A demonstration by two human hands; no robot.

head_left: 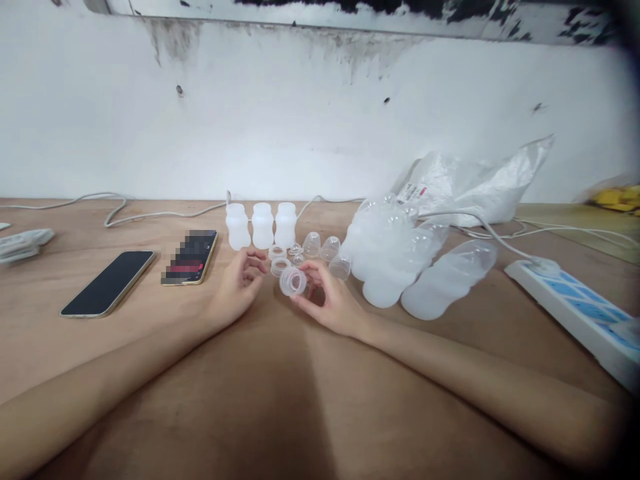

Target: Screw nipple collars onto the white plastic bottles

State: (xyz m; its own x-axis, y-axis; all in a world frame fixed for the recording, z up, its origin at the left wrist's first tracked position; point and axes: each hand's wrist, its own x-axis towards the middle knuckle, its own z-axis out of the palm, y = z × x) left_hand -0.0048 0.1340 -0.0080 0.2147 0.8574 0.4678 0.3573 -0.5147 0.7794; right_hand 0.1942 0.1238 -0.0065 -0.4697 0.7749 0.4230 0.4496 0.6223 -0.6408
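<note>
My right hand (333,300) pinches a clear ridged bottle collar (293,283) between thumb and fingers, its round opening turned toward me. Just left of it, my left hand (243,283) rests near the table with fingers loosely bent and apart, nothing visible in them. Close behind the held collar lie two loose collar rings (280,267) and small clear teats (296,251). Several clear domed caps (330,249) stand to the right of these. Behind my left hand, three white translucent bottles (263,227) stand upright in a row.
Several capped bottles (385,257) lie heaped right of my right hand, before a clear plastic bag (465,187). A power strip (575,310) with cables is far right. Two phones, one dark (109,285) and one lit (190,259), lie left. A white wall (280,120) rises behind.
</note>
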